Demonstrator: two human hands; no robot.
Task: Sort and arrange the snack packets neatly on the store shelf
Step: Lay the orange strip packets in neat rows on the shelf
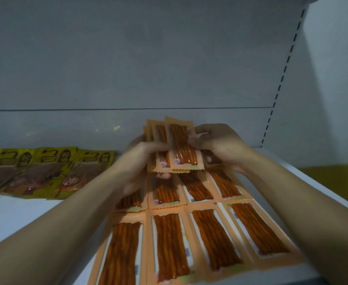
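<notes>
Closest to you, a front row of orange snack packets [169,243] lies flat on the white shelf [14,219]. Four sit side by side with their long edges touching or slightly overlapping, each showing reddish-brown sticks through a clear window. A second row of the same packets [195,188] lies just behind them, partly hidden under your hands. Your two bare forearms stretch in from the lower corners and meet above that second row. Far to the left, well apart from the orange ones, three yellow packets [45,171] lie overlapped at the foot of the grey back panel [127,68]. Further right, your left hand [140,161] is turned with its back toward you. Its fingers curl underneath and its thumb lies across the front of a fanned bundle of orange packets [181,149], so its grip is clamped on the bundle's left side. You hold the bundle nearly upright above the second row, with the zigzag sealed ends at its bottom toward you. Your right hand [220,149] meets it from the other side, wrist bent, fingertips pinching the right edge of the frontmost packet, so that grip too is closed on the bundle. Beyond it, a slotted upright [282,79] runs up the right end of the back panel.
</notes>
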